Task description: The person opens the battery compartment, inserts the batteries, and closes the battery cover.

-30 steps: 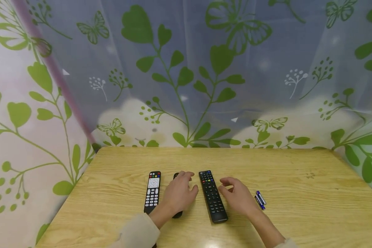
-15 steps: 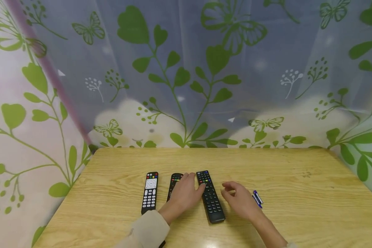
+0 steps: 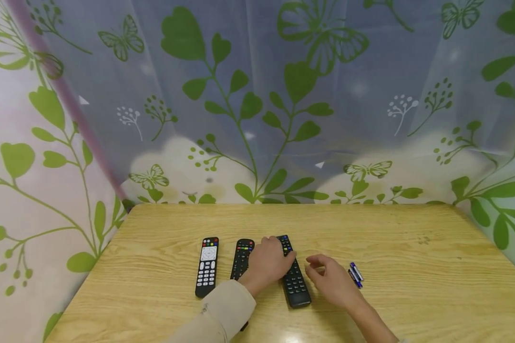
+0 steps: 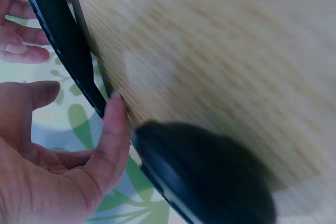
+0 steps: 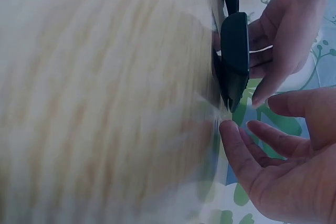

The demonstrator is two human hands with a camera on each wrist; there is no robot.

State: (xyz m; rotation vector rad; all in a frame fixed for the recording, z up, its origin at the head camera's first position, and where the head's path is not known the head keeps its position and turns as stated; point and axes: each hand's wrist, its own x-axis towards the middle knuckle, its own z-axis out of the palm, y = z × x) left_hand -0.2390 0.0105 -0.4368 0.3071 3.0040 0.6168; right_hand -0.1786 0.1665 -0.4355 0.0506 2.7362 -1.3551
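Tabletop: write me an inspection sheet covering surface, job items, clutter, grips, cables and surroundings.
Surface: wood-grain table; small dark marks toward the far right.
Job items: white-buttoned remote, middle remote and rightmost remote, all lying on the table.
Clutter: small blue-and-white batteries, right of the remotes.
Grips: left grip over the rightmost remote, contact unclear; right grip beside it, holding nothing.
Cables: nothing seen.
Surroundings: cloth backdrop printed with leaves and butterflies.

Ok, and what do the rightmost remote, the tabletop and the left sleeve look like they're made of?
Rightmost remote: probably hard plastic, black and satin, given its rigid, smooth casing with a faint sheen.
Tabletop: wood or wood-look laminate, slightly glossy; the grain and bright reflection fit either.
Left sleeve: likely matte beige fabric, since it falls in soft folds; fibre unclear.
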